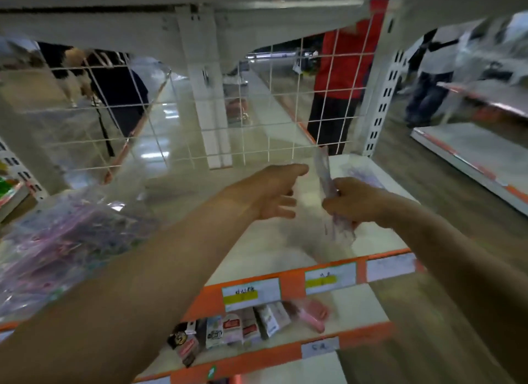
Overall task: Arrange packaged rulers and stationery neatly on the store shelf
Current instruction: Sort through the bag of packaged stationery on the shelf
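Note:
My right hand (347, 202) grips a packaged ruler (324, 172) in clear plastic, held nearly upright over the white shelf (271, 249). Its lower end sticks out below my fist. My left hand (275, 193) hovers just left of it with fingers spread and holds nothing. A pile of clear-wrapped stationery packs (57, 240) with pink and purple contents lies on the shelf at the left. Another purple-printed pack (360, 173) lies flat on the shelf behind my right hand. The view is blurred.
A white wire grid (257, 103) backs the shelf, with a white upright post (205, 97) in the middle. Orange price strips with labels (285, 289) edge the shelf front. Small packaged items (243, 326) sit on the shelf below. People stand behind the grid and at right.

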Demonstrator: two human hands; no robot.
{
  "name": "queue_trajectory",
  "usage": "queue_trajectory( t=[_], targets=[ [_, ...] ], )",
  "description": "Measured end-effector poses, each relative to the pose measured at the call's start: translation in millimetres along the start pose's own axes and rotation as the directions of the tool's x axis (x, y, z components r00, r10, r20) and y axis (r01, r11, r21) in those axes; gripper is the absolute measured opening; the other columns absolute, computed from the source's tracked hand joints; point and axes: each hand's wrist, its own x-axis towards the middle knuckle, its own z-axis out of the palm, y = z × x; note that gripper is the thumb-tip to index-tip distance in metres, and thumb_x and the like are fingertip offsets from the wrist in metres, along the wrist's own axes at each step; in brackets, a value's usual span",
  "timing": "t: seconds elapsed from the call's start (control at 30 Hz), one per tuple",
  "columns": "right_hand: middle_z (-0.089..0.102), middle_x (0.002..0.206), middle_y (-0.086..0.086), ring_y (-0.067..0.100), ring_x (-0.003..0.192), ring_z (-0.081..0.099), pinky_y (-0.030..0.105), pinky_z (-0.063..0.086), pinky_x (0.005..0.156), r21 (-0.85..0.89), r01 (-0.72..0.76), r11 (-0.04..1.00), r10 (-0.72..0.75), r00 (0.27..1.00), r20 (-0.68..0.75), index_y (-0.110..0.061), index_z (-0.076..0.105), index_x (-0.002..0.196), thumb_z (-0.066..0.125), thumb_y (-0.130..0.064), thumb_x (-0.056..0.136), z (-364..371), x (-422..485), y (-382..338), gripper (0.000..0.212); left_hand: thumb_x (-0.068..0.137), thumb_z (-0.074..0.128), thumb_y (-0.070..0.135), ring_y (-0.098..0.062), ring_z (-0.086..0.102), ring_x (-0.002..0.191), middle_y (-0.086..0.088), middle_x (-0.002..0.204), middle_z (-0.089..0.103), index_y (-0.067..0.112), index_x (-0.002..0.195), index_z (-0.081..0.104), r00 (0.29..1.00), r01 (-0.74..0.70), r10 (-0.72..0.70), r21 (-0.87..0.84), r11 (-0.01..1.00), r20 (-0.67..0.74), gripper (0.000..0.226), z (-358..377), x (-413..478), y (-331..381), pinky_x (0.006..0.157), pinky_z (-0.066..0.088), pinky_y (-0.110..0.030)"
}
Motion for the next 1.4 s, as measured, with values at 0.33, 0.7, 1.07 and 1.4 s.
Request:
queue_trajectory(
  t=[0.33, 0.7, 1.07, 1.4],
  targets=[
    [0.062, 0.096, 0.01, 0.021, 0.073, 0.065, 0.031, 0.059, 0.065, -0.457, -0.11, 0.882, 0.052, 0.989, -0.139, -0.004, 0.061, 0.111, 0.055, -0.026, 0.094, -44, 16, 2, 0.028, 0.09, 0.059, 0.023, -0.022, 0.055, 0.107, -0.007, 0.118, 0.06, 0.017, 0.095, 0.064, 0.909, -0.099, 0.21, 0.305, 0.947, -0.359, 0.01, -121, -34, 8, 0.085, 0.041, -0.038],
    [0.055, 0.126, -0.006, 0.009, 0.108, 0.051, 0.021, 0.038, 0.087, -0.314, 0.7, 0.641, -0.622, 0.714, 0.322, -0.026, 0.06, 0.123, 0.056, -0.028, 0.092, 135, -27, -157, 0.032, 0.079, 0.072, 0.042, -0.023, 0.049, 0.12, -0.007, 0.136, 0.048, 0.018, 0.13, 0.054, 0.799, 0.378, 0.195, 0.728, 0.572, -0.569, 0.059, -282, -134, -56, 0.095, 0.036, -0.025],
    [0.055, 0.122, -0.001, 0.02, 0.108, 0.053, 0.026, 0.039, 0.075, -0.399, 0.766, 0.504, -0.581, 0.642, 0.5, -0.026, 0.045, 0.133, 0.063, -0.042, 0.084, 238, -26, -202, 0.054, 0.075, 0.076, 0.04, -0.019, 0.052, 0.117, -0.003, 0.138, 0.048, 0.025, 0.139, 0.042, 0.819, 0.421, 0.08, 0.69, 0.589, -0.568, 0.074, -317, -177, -134, 0.089, 0.039, -0.023],
    [0.05, 0.083, -0.006, 0.016, 0.081, 0.051, 0.027, 0.04, 0.059, -0.507, 0.772, 0.383, -0.611, 0.624, 0.488, -0.022, 0.053, 0.088, 0.055, -0.046, 0.088, 244, -29, -234, 0.024, 0.083, 0.07, 0.032, -0.014, 0.055, 0.091, -0.003, 0.115, 0.062, 0.014, 0.13, 0.053, 0.784, 0.327, 0.164, 0.623, 0.71, -0.598, 0.053, -334, -180, -137, 0.073, 0.041, -0.019]
  ],
)
